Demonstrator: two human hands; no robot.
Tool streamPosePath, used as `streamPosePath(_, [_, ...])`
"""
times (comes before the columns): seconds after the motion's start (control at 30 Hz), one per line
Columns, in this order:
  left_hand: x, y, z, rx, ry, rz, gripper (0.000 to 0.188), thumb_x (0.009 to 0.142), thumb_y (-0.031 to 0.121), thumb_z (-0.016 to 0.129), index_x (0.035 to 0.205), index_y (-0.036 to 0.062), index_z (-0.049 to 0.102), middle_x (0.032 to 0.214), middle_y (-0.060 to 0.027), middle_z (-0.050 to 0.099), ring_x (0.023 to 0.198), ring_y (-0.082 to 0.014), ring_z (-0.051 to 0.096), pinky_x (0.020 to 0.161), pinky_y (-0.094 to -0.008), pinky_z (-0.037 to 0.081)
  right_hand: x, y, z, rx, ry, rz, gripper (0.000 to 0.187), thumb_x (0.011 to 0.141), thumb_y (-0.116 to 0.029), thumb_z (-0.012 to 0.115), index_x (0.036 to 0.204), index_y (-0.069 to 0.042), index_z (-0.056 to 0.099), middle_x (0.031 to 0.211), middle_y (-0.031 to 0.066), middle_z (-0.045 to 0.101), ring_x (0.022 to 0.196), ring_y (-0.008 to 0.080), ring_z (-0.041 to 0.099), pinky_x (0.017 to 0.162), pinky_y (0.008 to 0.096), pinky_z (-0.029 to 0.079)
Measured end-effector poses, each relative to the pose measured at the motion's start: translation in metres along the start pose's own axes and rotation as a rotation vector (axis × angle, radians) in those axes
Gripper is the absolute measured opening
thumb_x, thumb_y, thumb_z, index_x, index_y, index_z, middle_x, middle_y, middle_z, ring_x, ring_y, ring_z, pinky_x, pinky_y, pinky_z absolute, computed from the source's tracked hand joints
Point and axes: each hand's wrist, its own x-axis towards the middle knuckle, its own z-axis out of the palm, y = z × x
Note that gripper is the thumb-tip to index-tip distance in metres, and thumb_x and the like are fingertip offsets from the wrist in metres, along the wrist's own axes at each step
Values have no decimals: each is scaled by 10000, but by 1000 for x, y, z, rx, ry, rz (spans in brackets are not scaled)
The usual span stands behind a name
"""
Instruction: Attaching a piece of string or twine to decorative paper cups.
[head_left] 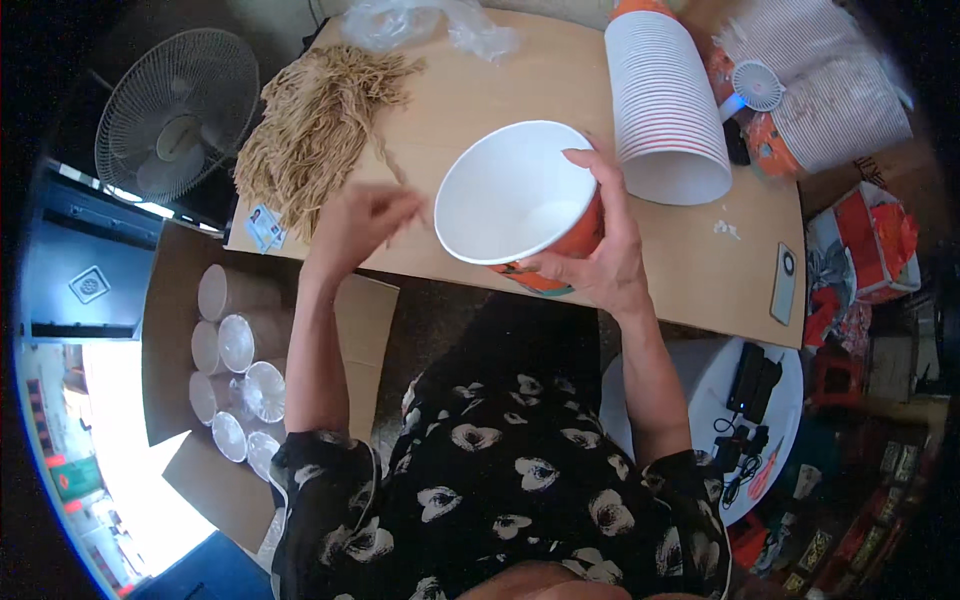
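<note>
My right hand grips a large paper bucket with a white inside and an orange printed outside. Its thumb and fingers press the side and rim, and the mouth tilts up toward me. To the left of the bucket, my left hand is raised with bent fingers, smeared by motion. It is nearest to a heap of tan cord strands on the table. One loose strand trails from the heap toward its fingertips; whether they touch it, I cannot tell.
The wooden table bears nested paper buckets, a small handheld fan, a phone, a card and clear plastic. A carton of clear cups, a standing fan and a white stool are around it.
</note>
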Motion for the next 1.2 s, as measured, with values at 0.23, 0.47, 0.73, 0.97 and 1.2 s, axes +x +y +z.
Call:
streamPosePath(0.23, [67, 21, 54, -699, -40, 304, 514, 885, 150, 745, 1347, -7, 584, 1223, -136, 676, 1090, -168, 643, 938, -309, 525, 2, -8, 1, -30, 6, -13, 1012, 574, -390, 955, 1379, -66, 434, 1499, 223, 371, 1372, 354, 417, 1129, 465, 370])
streamPosePath(0.47, [73, 39, 58, -876, -214, 178, 358, 938, 144, 677, 1266, 2, 652, 1082, -70, 714, 926, -113, 667, 810, -278, 560, -2, -8, 4, -50, 4, -80, 996, 585, -387, 951, 1373, -70, 432, 1505, 221, 350, 1384, 358, 397, 1124, 469, 374])
streamPosePath(0.73, [72, 36, 63, -914, -189, 201, 330, 956, 177, 665, 1244, 16, 661, 1046, -49, 718, 872, -103, 677, 769, -258, 561, -4, -14, 5, -79, -1, -108, 983, 592, -402, 949, 1368, -82, 437, 1503, 232, 340, 1390, 379, 381, 1122, 480, 372])
streamPosePath(0.97, [71, 41, 63, -921, -201, 120, 301, 960, 180, 647, 1214, 22, 677, 1014, -42, 722, 850, -95, 676, 741, -251, 555, -8, -13, 6, -85, -4, -106, 980, 577, -371, 961, 1358, -84, 445, 1508, 236, 337, 1398, 388, 371, 1126, 491, 367])
streamPosePath(1.2, [75, 43, 66, -927, -199, 125, 295, 935, 165, 667, 1187, 13, 689, 987, -42, 721, 853, -103, 667, 770, -269, 550, -13, -8, 5, -49, 10, -111, 992, 562, -365, 968, 1357, -76, 449, 1498, 245, 351, 1402, 391, 367, 1127, 489, 363])
